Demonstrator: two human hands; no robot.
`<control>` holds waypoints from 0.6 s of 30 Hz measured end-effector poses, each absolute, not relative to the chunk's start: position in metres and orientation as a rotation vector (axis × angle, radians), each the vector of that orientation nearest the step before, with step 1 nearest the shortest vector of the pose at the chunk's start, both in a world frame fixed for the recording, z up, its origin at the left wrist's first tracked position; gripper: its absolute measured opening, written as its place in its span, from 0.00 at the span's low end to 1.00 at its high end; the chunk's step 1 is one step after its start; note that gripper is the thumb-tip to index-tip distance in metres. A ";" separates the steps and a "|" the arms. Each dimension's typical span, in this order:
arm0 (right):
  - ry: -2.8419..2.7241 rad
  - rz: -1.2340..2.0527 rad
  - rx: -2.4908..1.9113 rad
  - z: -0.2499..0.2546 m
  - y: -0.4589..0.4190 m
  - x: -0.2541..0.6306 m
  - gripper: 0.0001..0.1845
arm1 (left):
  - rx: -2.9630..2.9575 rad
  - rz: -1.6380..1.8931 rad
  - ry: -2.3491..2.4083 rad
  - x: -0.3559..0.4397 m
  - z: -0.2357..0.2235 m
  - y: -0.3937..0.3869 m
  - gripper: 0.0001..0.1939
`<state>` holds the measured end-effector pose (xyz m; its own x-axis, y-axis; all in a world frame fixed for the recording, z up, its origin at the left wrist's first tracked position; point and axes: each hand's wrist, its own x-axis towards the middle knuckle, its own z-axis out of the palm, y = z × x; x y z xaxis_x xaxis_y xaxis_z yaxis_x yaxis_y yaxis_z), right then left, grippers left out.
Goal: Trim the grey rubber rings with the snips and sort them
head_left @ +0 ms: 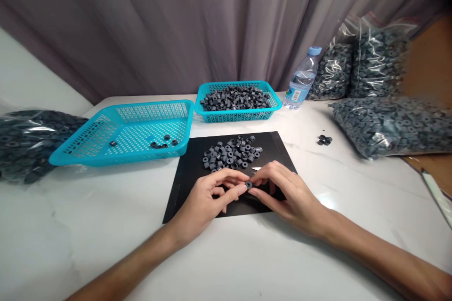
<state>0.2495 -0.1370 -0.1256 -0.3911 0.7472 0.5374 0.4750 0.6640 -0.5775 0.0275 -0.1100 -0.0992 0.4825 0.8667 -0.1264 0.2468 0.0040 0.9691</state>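
Note:
Between the fingertips of both hands is one small dark grey ring-shaped part (249, 185), its round hole facing me. My left hand (215, 193) pinches it from the left with thumb and forefinger. From the right, my right hand (282, 190) grips the same part, fingers bent. Just behind the hands, a white pointed blade (256, 168) shows in part near my right hand; the rest of it is hidden. A pile of similar grey rings (229, 154) lies beyond on a black mat (190, 164), which is under both hands.
A turquoise basket (120, 157) at left holds several rings; another basket (233, 116) at the back is heaped with them. A water bottle (300, 82) stands beside it. Filled bags (395, 127) lie right, another bag (31, 141) left. Small black pieces (324, 140) sit on the white table (106, 225).

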 end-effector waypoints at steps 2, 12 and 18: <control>-2.058 0.426 -0.950 -0.125 -0.137 0.249 0.06 | 1.520 0.643 1.007 0.028 -0.099 -0.110 0.12; -2.078 0.429 -0.942 -0.126 -0.138 0.252 0.10 | 1.459 0.632 0.978 0.029 -0.098 -0.110 0.13; -2.083 0.420 -0.954 -0.126 -0.138 0.251 0.07 | 1.501 0.596 0.983 0.028 -0.100 -0.107 0.14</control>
<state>0.2514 -0.1382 -0.1256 -0.4047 0.7491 0.5244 0.4874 0.6619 -0.5695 0.0275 -0.1072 -0.1003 0.5143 0.8416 -0.1648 0.2430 0.0412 0.9692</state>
